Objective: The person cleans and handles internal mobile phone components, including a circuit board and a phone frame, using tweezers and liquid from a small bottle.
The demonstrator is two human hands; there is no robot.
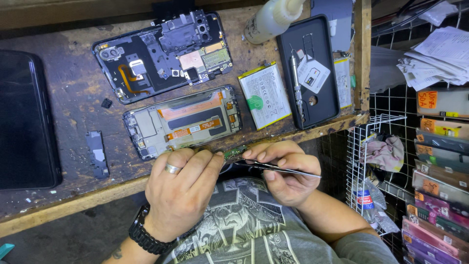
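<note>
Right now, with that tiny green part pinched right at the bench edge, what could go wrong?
1. The small green circuit board is held between the left hand and right hand over the lap, past the bench edge; if it slips, it could drop out of sight.
2. The tweezers in the right hand might scratch or bend it.
3. The opened phone frame lies close to the edge, so a nudge from a hand could push it off.

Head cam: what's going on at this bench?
A person works on opened phones at a worn wooden bench. The left hand, with a ring and a black watch, pinches a small green circuit board at the bench edge. The right hand holds metal tweezers against it. Two opened phone bodies, a loose battery and a black case lie above.
</note>
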